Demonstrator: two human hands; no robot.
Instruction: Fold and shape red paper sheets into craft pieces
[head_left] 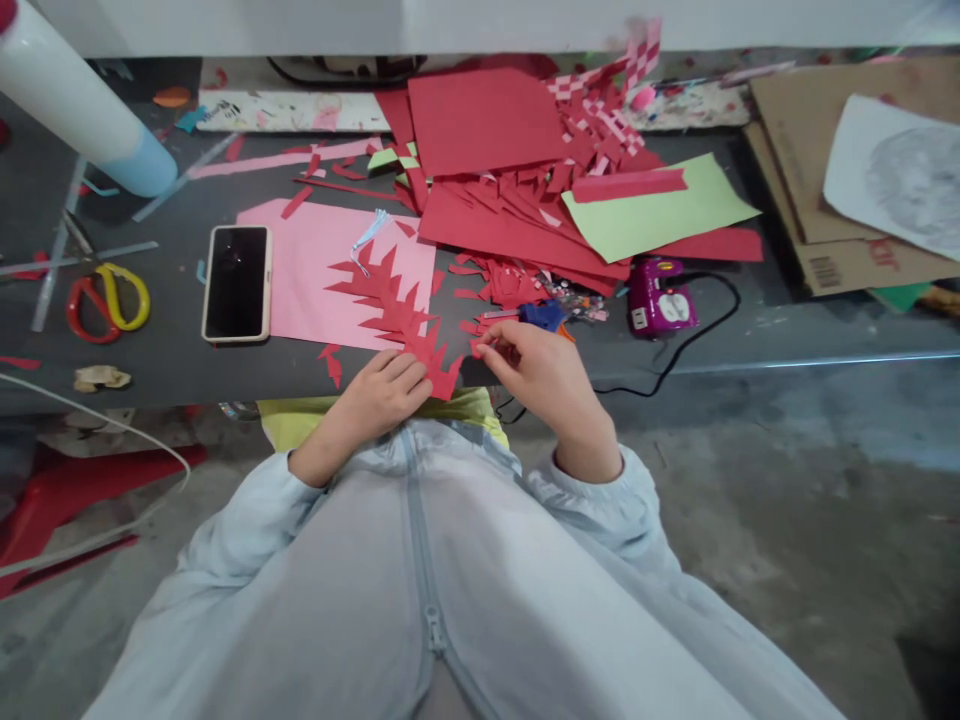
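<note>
A jagged red paper cutout (401,315) lies partly over a pink sheet (300,270), its lower end at the table's front edge. My left hand (386,395) has its fingers bent close together on that lower end, holding it. To the right, my right hand (544,370) pinches a small red paper piece (475,347) between thumb and forefinger, mostly covered by the fingertips. Just behind this hand sits a blue tool (546,315) with an orange part, its kind half hidden. On the pink sheet rests a small pale-blue tassel (371,230).
At left are a phone (238,284), scissors (109,300) and a white-and-blue bottle (90,100). Red sheets (487,125), scraps and a green sheet (660,210) pile up behind. A corded purple box (661,298) and cardboard (825,190) are at right.
</note>
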